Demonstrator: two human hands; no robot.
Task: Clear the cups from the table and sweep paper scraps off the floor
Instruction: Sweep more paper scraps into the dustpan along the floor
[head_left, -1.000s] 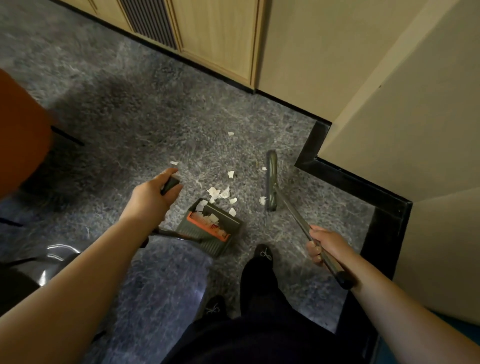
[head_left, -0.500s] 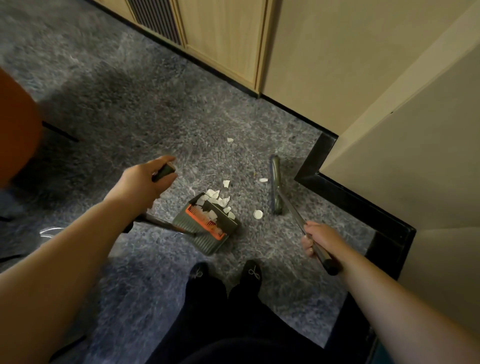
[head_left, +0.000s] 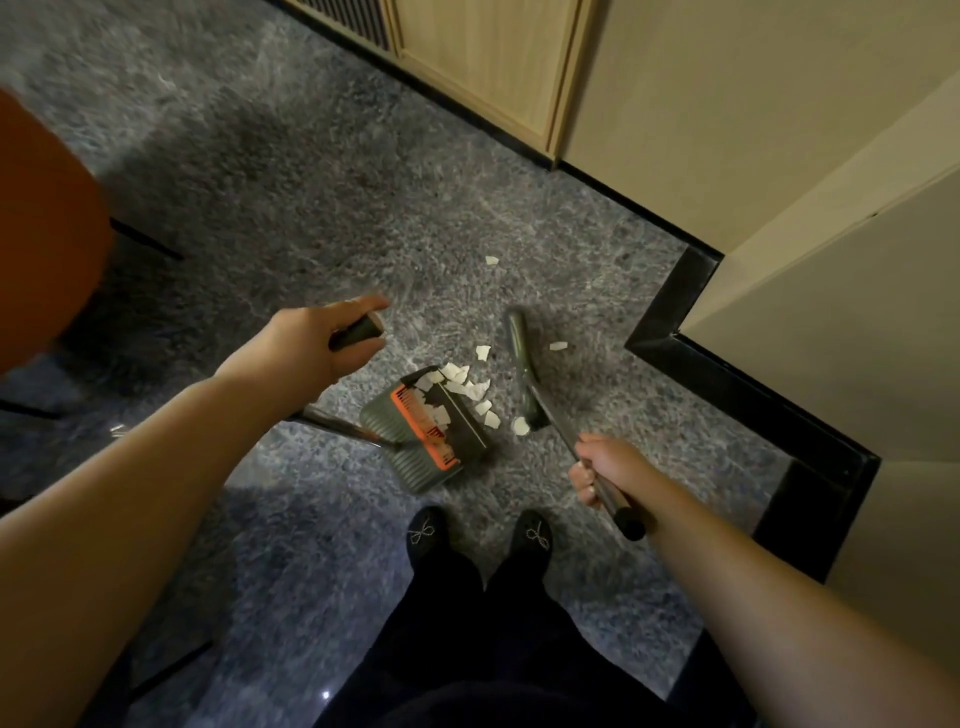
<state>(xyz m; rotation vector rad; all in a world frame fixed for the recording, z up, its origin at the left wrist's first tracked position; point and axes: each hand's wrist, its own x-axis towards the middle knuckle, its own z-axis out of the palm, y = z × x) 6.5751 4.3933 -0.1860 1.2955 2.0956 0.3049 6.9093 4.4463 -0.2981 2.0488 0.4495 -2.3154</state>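
Observation:
A grey dustpan (head_left: 415, 457) with an orange comb edge rests on the speckled floor, with several white paper scraps (head_left: 457, 387) in and just past its mouth. My left hand (head_left: 317, 343) grips the black top of the dustpan's long handle. My right hand (head_left: 602, 467) grips the broom's metal handle near its black end. The grey broom head (head_left: 522, 364) lies on the floor right of the scraps. One scrap (head_left: 519, 425) lies by the broom's near end. Single scraps lie beyond the broom (head_left: 558, 345) and farther off (head_left: 491, 260). No cups are in view.
Wooden cabinet doors (head_left: 493, 62) run along the back above a black skirting. A beige wall corner with a black base (head_left: 727, 358) juts in at the right. An orange chair (head_left: 41, 234) stands at the left. My two black shoes (head_left: 478, 540) stand just behind the dustpan.
The broom head has swept left toward the dustpan, pushing scraps to its mouth. My feet have come together behind the pan. Both hands keep their grips.

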